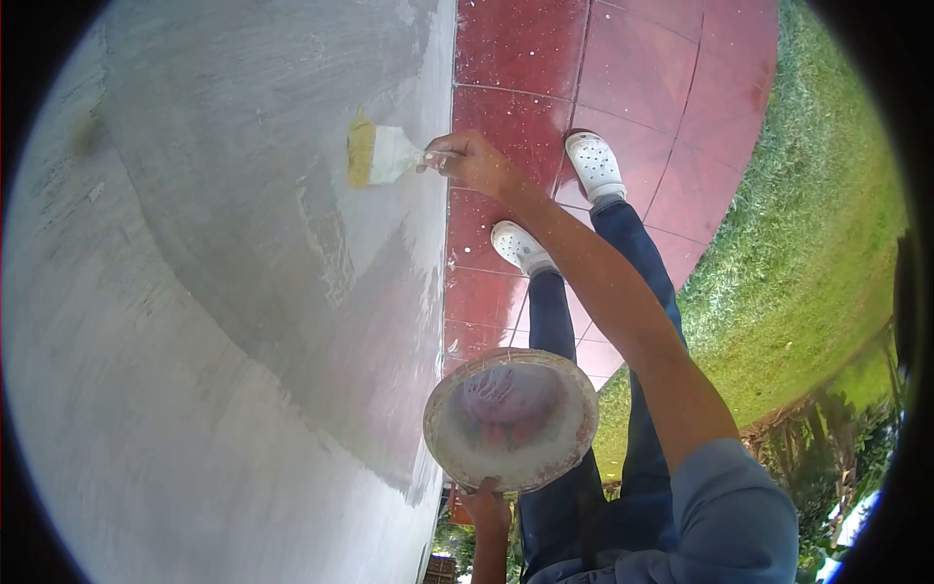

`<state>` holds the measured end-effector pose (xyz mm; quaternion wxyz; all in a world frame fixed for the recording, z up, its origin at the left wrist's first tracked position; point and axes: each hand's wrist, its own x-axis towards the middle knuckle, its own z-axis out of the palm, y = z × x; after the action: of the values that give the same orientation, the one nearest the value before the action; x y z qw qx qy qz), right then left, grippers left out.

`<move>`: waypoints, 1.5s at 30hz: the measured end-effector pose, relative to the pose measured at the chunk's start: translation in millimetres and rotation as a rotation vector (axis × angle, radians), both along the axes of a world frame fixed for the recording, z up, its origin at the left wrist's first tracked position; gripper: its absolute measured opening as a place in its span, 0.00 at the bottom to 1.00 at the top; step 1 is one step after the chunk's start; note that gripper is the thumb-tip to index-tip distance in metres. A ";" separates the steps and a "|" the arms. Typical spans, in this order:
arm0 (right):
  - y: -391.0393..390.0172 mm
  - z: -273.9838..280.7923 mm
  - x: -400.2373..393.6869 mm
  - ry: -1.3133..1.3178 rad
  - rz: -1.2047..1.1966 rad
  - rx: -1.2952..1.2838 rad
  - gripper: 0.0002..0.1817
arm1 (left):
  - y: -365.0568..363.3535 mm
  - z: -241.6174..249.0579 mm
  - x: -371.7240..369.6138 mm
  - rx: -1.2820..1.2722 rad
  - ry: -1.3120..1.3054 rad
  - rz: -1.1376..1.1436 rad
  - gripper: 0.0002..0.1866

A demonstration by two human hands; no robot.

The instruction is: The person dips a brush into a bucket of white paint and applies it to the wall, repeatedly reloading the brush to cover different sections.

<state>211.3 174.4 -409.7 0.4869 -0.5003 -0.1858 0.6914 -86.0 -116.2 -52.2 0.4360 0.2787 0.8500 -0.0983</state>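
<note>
Along the wall (263, 234), there is an open passage between the brush (393, 156) and the bowl (591, 414). The bowl blocks the way in front of the legs (553, 316). The right forearm (593, 263) crosses above the tiles (632, 83) as one obstacle. Past the shoes (594, 164), the space over the tiles is free.

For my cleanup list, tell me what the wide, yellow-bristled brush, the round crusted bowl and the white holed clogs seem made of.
Brush: dull fibre bristles, ragged at the edge, natural or synthetic; whitish smears leave its body's material open. Bowl: perhaps plastic or metal, rough where dried residue cakes it. Clogs: probably moulded foam, matte, judging by the smooth rounded shape and holes.
</note>
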 end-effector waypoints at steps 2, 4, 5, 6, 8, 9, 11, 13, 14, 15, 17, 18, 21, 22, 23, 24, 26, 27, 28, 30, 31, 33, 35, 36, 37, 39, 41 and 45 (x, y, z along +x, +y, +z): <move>-15.0 -56.8 22.7 -0.276 0.051 -0.168 0.16 | 28.5 -4.5 39.5 0.202 -0.061 0.631 0.30; -27.7 -65.9 37.7 -0.442 0.099 -0.305 0.18 | 22.0 -2.9 34.3 0.194 0.003 0.654 0.30; -29.0 -67.7 44.6 -0.601 0.199 -0.292 0.19 | 19.7 -2.2 31.5 0.184 0.057 0.680 0.29; -25.9 -64.2 51.5 -0.762 0.304 -0.270 0.20 | 21.2 -1.9 33.1 0.184 0.056 0.684 0.29; -7.9 11.5 45.0 -0.756 0.188 -0.123 0.18 | 23.7 -2.8 38.7 0.218 -0.077 0.684 0.35; -5.7 57.6 38.3 -0.769 0.192 -0.078 0.20 | 20.4 -4.3 37.1 0.215 -0.078 0.689 0.35; -18.5 156.0 37.3 -0.632 0.140 -0.059 0.18 | 13.0 -2.4 29.4 0.267 -0.040 0.614 0.35; -40.4 215.8 31.1 -0.371 0.063 0.049 0.13 | 17.4 0.9 32.4 0.260 -0.036 0.641 0.32; -49.1 225.9 29.4 -0.254 0.043 0.176 0.13 | 19.1 0.8 33.5 0.252 -0.032 0.669 0.30; -49.4 225.8 26.0 -0.249 0.046 0.174 0.13 | 15.1 3.5 27.3 0.251 -0.026 0.671 0.30; -47.8 211.8 11.8 0.028 -0.023 0.304 0.13 | 5.7 4.2 9.6 0.189 -0.012 0.369 0.29; -41.0 188.8 3.7 -0.018 -0.020 0.201 0.13 | 12.3 5.2 16.1 0.196 -0.008 0.368 0.29; -41.0 48.4 -23.2 -0.204 -0.039 0.040 0.15 | 29.2 4.4 38.7 0.232 -0.048 0.588 0.29; -51.3 17.1 -12.6 -0.417 0.045 -0.061 0.16 | 28.9 3.8 38.3 0.230 -0.026 0.500 0.28; -58.8 -1.4 -2.7 -0.626 0.130 -0.167 0.17 | 28.4 3.5 37.5 0.226 0.000 0.412 0.28; -59.4 -2.5 3.9 -0.622 0.129 -0.168 0.17 | 26.3 5.2 36.8 0.226 0.004 0.410 0.28; -63.3 -1.0 16.6 -0.731 0.265 -0.182 0.19 | 22.1 7.8 34.5 0.205 0.030 0.156 0.27; -55.5 32.5 19.7 -0.692 0.208 -0.141 0.18 | 19.8 5.7 32.5 0.203 0.026 0.160 0.27; -42.5 90.7 19.8 -0.650 0.155 -0.100 0.17 | 17.1 3.2 29.8 0.255 -0.003 0.248 0.24; -35.4 196.1 9.2 -0.639 0.048 0.048 0.14 | 17.5 10.8 25.3 0.301 -0.030 0.335 0.21; -41.3 242.6 18.0 -0.542 0.052 0.075 0.14 | 21.7 17.8 22.1 0.203 0.035 -0.297 0.21; -54.6 284.9 26.6 -0.462 0.047 0.109 0.14 | 28.8 21.6 25.6 0.106 0.088 -0.932 0.21; -68.4 295.4 30.0 -0.107 0.023 0.244 0.14 | 35.7 17.3 38.9 0.199 -0.064 0.107 0.21; -70.6 283.1 20.9 -0.041 -0.022 0.295 0.14 | 43.3 19.0 48.4 0.206 -0.071 0.104 0.21; -70.7 255.4 7.5 0.025 -0.069 0.349 0.14 | 53.8 20.4 60.4 0.228 -0.087 0.275 0.21; -57.1 182.5 -22.5 -0.071 0.036 0.160 0.14 | 61.3 23.8 60.1 0.254 -0.111 0.437 0.21; -58.2 100.5 -31.9 -0.147 0.112 0.039 0.16 | 56.6 19.4 47.1 0.218 -0.131 0.386 0.19; -99.4 63.1 14.4 -0.708 0.210 -0.197 0.17 | 63.6 13.9 41.2 0.173 -0.189 0.370 0.19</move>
<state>225.6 75.0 -346.6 0.2687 -0.7310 -0.3253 0.5363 -44.8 -52.6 -38.3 0.4990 0.1625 0.8472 0.0831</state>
